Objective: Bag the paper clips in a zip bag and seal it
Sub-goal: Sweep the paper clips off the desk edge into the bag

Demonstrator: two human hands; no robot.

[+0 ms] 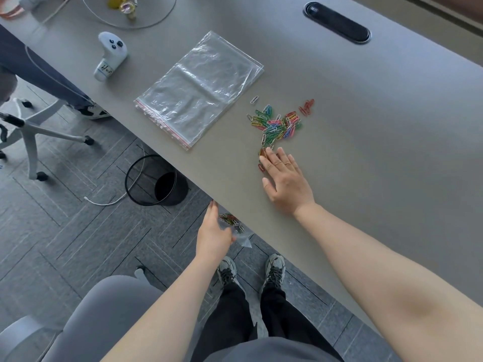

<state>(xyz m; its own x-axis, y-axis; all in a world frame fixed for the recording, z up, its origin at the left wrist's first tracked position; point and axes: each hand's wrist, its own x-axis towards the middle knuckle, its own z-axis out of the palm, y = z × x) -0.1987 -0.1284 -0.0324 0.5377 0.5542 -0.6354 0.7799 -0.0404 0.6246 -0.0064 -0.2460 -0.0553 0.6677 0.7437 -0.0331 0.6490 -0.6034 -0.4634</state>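
Note:
A pile of coloured paper clips (278, 124) lies on the grey table (366, 126), with a few red ones (307, 106) off to its right. My right hand (286, 178) lies flat and open on the table just near of the pile, its fingertips resting on a few clips (262, 154). My left hand (213, 236) is below the table's near edge and holds a small clear zip bag (240, 232) with several clips inside. A stack of clear zip bags (198, 87) with red seal lines lies left of the pile.
A white controller (111, 54) stands on the table's left part, and a black oval cable port (337, 22) sits at the back. A black wire bin (156, 180) and an office chair base (31, 131) are on the floor. Another person's legs show at far left.

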